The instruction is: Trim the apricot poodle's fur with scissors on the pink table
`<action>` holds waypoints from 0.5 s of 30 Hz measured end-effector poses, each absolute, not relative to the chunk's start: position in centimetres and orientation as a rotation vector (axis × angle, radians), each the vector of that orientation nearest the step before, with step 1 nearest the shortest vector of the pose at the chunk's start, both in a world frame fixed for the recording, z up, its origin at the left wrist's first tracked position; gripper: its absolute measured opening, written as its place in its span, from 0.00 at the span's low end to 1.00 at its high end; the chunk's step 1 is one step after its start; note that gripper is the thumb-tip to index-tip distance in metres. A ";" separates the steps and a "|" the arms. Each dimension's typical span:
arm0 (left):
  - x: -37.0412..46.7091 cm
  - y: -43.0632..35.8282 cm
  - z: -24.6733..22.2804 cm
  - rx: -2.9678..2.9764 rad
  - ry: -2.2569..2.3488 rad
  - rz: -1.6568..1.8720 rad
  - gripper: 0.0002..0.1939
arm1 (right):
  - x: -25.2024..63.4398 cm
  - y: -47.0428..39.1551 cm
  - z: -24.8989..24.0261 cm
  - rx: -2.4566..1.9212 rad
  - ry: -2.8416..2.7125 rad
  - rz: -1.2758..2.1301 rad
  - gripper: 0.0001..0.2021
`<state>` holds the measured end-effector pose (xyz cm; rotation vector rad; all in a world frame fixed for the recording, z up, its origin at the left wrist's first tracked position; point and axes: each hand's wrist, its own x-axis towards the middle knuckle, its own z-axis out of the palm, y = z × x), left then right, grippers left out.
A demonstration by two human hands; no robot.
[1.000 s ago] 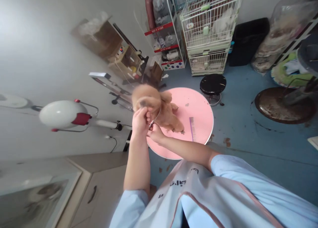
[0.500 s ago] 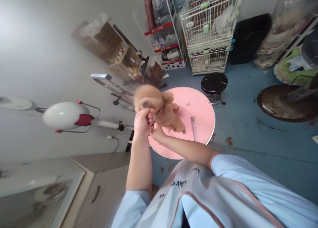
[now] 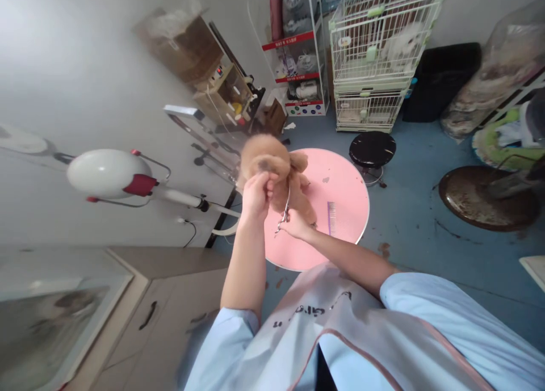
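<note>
dog point(image 3: 300, 192) on the pink table point(image 3: 340, 181), muzzle at the left hand point(image 3: 258, 195)
left fingers closed at its muzzle; right hand point(image 3: 293, 223) grips the scissors point(image 3: 285, 214) near its chest.

Facility type: pet-grooming room, identified by a round pink table point(image 3: 347, 181) bearing a dog point(image 3: 264, 148) and a comb point(image 3: 331, 218); beyond the table, stacked wire cages point(image 3: 369, 84), the upper unit containing a white animal point(image 3: 403, 43)

Curly tan dog's point(image 3: 266, 152) muzzle partly hidden behind my left fingers point(image 3: 260, 192). Thin silver metal scissors point(image 3: 285, 212): finger loops too small to make out. Black print on my pale grey apron point(image 3: 353, 317) unreadable; white wire cage point(image 3: 374, 45) cut off at top edge.
</note>
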<state>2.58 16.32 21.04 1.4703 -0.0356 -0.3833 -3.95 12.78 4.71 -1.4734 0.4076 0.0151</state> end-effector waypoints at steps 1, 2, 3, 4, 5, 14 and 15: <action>2.6 16.3 20.9 1.469 -0.041 -0.387 0.07 | -3.8 12.4 4.6 -1.497 0.406 0.020 0.15; 2.6 16.3 20.9 1.468 -0.043 -0.389 0.07 | -3.7 12.2 4.6 -1.511 0.394 0.025 0.15; 2.5 16.2 20.8 1.470 -0.042 -0.390 0.07 | -3.7 12.0 4.5 -1.519 0.378 0.030 0.15; 2.5 16.2 20.8 1.470 -0.039 -0.390 0.07 | -3.7 11.8 4.5 -1.526 0.368 0.035 0.14; 2.4 16.1 20.9 1.472 -0.034 -0.388 0.07 | -3.7 11.6 4.4 -1.536 0.367 0.033 0.14; 2.6 15.9 20.5 1.472 -0.037 -0.399 0.08 | -4.4 10.6 4.6 -1.610 0.342 -0.021 0.14; 2.6 15.9 20.4 1.465 -0.049 -0.401 0.08 | -4.4 10.5 4.6 -1.617 0.343 -0.025 0.13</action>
